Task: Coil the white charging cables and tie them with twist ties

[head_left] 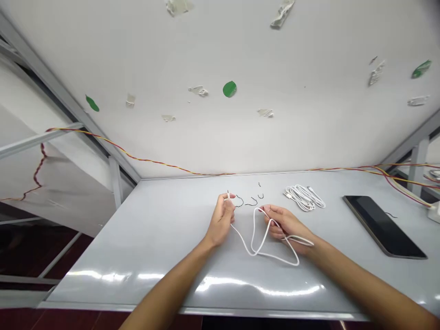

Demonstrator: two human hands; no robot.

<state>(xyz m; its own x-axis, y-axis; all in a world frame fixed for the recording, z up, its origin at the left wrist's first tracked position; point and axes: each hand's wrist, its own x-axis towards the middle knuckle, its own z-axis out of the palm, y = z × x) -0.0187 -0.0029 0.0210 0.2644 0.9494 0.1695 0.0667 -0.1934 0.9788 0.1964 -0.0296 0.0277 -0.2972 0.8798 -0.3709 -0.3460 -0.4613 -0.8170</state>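
A white charging cable hangs in loose loops between my two hands, above the grey tabletop. My left hand is closed round one end of it, and a small metal-tipped plug sticks up past the fingers. Pinched in my right hand is another stretch of the same cable, with loops falling over the fingers and wrist; its other end is hidden. Just beyond my hands lie several short black twist ties, bent and loose on the table.
Behind my right hand sits a coiled bundle of white cable. A black tablet lies farther right. Red and yellow twisted wires run along the back wall, and a white power strip stands at the right edge.
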